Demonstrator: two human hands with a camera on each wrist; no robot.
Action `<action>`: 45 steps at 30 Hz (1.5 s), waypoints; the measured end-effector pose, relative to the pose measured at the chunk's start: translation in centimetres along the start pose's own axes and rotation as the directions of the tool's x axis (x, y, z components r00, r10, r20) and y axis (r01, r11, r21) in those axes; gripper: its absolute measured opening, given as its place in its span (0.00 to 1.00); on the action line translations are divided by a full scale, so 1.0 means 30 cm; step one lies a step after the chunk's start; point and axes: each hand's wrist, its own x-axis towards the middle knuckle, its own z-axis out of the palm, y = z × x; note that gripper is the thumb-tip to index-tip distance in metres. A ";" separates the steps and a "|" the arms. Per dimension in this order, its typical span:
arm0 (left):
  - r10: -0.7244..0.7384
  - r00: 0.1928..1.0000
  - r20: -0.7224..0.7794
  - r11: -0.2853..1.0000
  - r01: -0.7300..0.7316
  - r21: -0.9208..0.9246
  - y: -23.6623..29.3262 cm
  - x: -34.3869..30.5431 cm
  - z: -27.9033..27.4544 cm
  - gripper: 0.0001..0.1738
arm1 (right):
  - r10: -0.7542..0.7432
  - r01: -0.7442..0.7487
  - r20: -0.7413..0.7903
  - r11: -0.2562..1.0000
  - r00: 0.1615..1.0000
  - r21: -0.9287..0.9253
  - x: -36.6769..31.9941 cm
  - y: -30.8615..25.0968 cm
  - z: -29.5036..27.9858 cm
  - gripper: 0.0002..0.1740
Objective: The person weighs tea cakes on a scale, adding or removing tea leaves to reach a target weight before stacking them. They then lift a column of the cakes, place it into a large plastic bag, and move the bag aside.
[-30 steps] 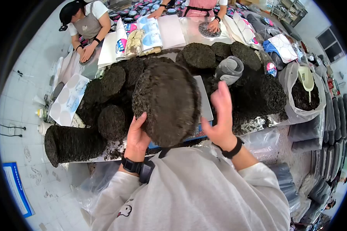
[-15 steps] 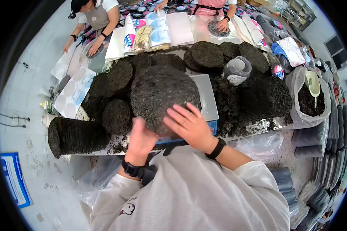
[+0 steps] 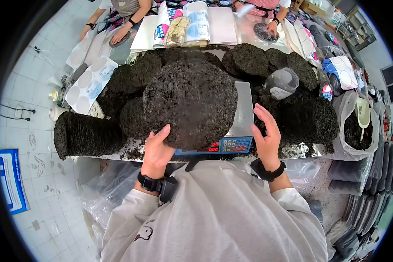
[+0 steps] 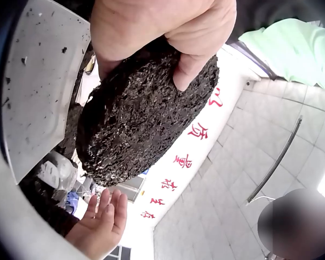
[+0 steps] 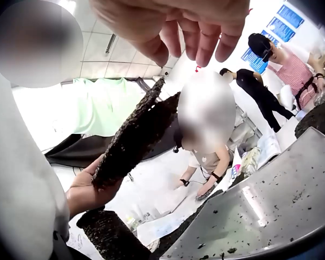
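Observation:
A dark, rough round cake is held up by my left hand, thumb on its near face and fingers behind it. In the left wrist view the left hand grips the cake by its edge. My right hand is apart from the cake, to its right, fingers extended and holding nothing; the right wrist view shows this hand above the cake. Behind the cake is a scale with a metal plate and a blue keypad with red digits, partly hidden by the cake.
Stacks of dark round cakes lie left, behind and right. A clear plastic jar rests among them. Far right, a bag holds dark material and a scoop. Two people work across the table beside paper sheets.
The right hand touched the cake half a second ago and has moved off to the right. The cake stands more upright, its broad face toward me, gripped by the left hand.

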 end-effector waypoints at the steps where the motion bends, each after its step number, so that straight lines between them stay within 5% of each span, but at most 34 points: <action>1: -0.002 1.000 -0.009 1.000 0.002 -0.011 -0.006 0.006 -0.001 0.25 | 0.007 -0.007 0.002 0.999 1.000 0.040 0.004 -0.001 0.004 0.26; 5: -0.024 1.000 -0.014 1.000 0.024 0.001 -0.024 0.043 0.000 0.24 | -0.024 0.025 0.040 1.000 0.999 -0.019 0.017 -0.004 -0.022 0.25; 6: 0.081 0.996 -0.042 0.916 -0.058 0.397 -0.028 0.061 0.003 0.25 | -0.013 0.014 0.030 0.999 0.999 -0.032 0.016 0.011 -0.043 0.25; 8: 0.248 0.966 0.068 0.339 -0.152 0.929 -0.069 0.115 0.022 0.27 | -0.049 0.036 -0.034 0.948 0.998 -0.315 0.007 0.064 -0.153 0.26; 9: 0.223 0.893 0.392 -0.095 -0.381 0.920 -0.096 0.145 0.031 0.32 | -0.051 0.004 -0.097 0.903 0.994 -0.429 0.003 0.091 -0.228 0.27; 10: 0.074 0.747 0.661 -0.487 -0.551 0.677 -0.118 0.175 0.035 0.36 | -0.061 -0.035 -0.172 0.862 0.983 -0.506 -0.007 0.137 -0.310 0.29; 12: -0.302 0.788 0.536 -0.626 -0.588 0.513 -0.229 0.235 -0.046 0.47 | -0.064 -0.147 -0.260 0.683 0.964 -0.716 -0.022 0.217 -0.484 0.35; 15: -0.396 0.819 0.415 -0.621 -0.572 0.536 -0.253 0.225 -0.029 0.51 | 0.070 -0.271 -0.266 0.402 0.961 -0.874 -0.050 0.384 -0.694 0.46; 16: -0.290 0.824 0.486 -0.572 -0.557 0.603 -0.235 0.222 -0.028 0.51 | 0.149 -0.290 -0.254 0.329 0.956 -0.899 -0.063 0.442 -0.730 0.48; 18: -0.114 0.842 0.528 -0.544 -0.498 0.676 -0.166 0.208 -0.015 0.49 | 0.406 -0.345 -0.187 0.359 0.894 -0.867 -0.083 0.537 -0.758 0.48; 24: 0.327 0.742 0.586 -0.488 -0.398 0.777 0.093 0.251 -0.044 0.37 | 0.425 -0.198 -0.045 0.324 0.904 -0.925 -0.101 0.568 -0.775 0.46; 26: 0.361 0.727 0.584 -0.497 -0.379 0.780 0.149 0.252 -0.012 0.35 | 0.477 -0.243 -0.053 0.348 0.877 -0.905 -0.079 0.551 -0.784 0.45; 28: 0.376 0.710 0.596 -0.495 -0.390 0.776 0.175 0.250 0.016 0.33 | 0.481 -0.292 -0.014 0.508 0.876 -0.810 -0.065 0.561 -0.833 0.41; 34: 0.402 0.670 0.624 -0.412 -0.477 0.776 0.158 0.253 0.058 0.33 | 0.502 -0.368 -0.028 0.594 0.864 -0.715 -0.079 0.581 -0.843 0.36; 36: 0.385 0.614 0.689 -0.375 -0.578 0.725 0.136 0.258 0.071 0.34 | 0.379 -0.241 -0.109 0.320 0.919 -0.916 -0.114 0.604 -0.791 0.36; 38: 0.264 0.623 0.736 -0.405 -0.621 0.671 0.066 0.262 0.090 0.42 | 0.330 -0.221 -0.105 0.336 0.938 -0.916 -0.118 0.606 -0.776 0.36; 40: -0.110 0.772 0.625 -0.531 -0.578 0.620 -0.061 0.256 0.066 0.57 | 0.359 -0.262 -0.137 0.327 0.923 -0.908 -0.102 0.582 -0.742 0.36; 42: -0.388 0.783 0.486 -0.585 -0.617 0.527 -0.208 0.275 -0.045 0.57 | 0.346 -0.244 -0.121 0.339 0.930 -0.909 -0.107 0.589 -0.738 0.37; 43: -0.446 0.741 0.502 -0.663 -0.650 0.371 -0.231 0.258 -0.091 0.48 | 0.343 -0.248 -0.122 0.351 0.931 -0.903 -0.112 0.600 -0.742 0.38; 44: -0.353 0.674 0.649 -0.679 -0.662 0.317 -0.271 0.258 -0.161 0.36 | 0.355 -0.256 -0.129 0.338 0.926 -0.906 -0.114 0.607 -0.745 0.39; 45: -0.327 0.630 0.704 -0.572 -0.725 0.383 -0.257 0.239 -0.176 0.29 | 0.368 -0.265 -0.135 0.332 0.920 -0.905 -0.120 0.607 -0.750 0.39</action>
